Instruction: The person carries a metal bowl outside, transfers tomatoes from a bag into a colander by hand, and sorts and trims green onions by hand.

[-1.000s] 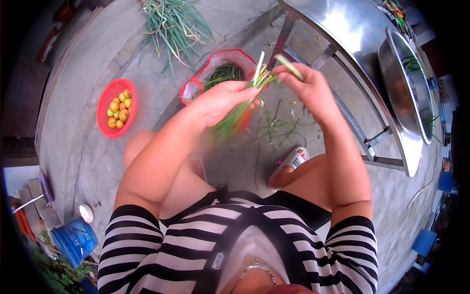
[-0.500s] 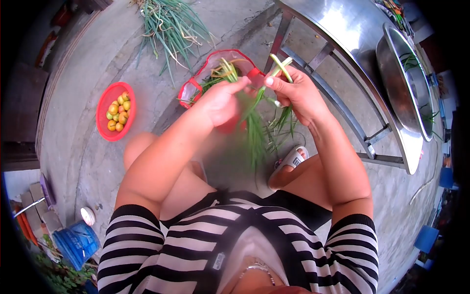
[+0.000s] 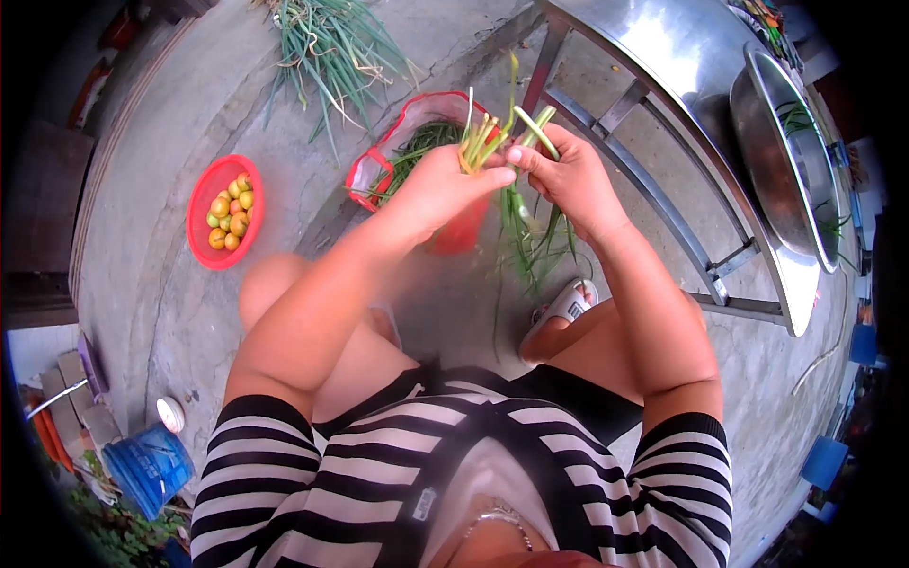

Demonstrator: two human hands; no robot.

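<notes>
My left hand [image 3: 447, 189] is closed round a bunch of green stalks [image 3: 480, 147], whose pale cut ends stick up above the thumb. My right hand [image 3: 565, 178] pinches a few greens [image 3: 536, 131]; their thin leaves hang below the fingers. The two hands are close together, thumbs nearly meeting. Behind and below my left hand stands a red-rimmed bag [image 3: 412, 118] with dark green leaves [image 3: 426, 142] inside. Where the leaves of the left bunch end is hidden or blurred.
A red basket [image 3: 197, 213] of yellow-orange fruits is at the left. Long green onions [image 3: 331, 57] lie on the concrete floor at the top. A metal table [image 3: 653, 47] with a steel basin [image 3: 757, 142] stands at the right. A blue bucket [image 3: 142, 473] is lower left.
My left hand has come back up from the bag's side towards my right hand, with its stalks now beside the right hand's greens. My right hand keeps its pinch, with greens hanging from it.
</notes>
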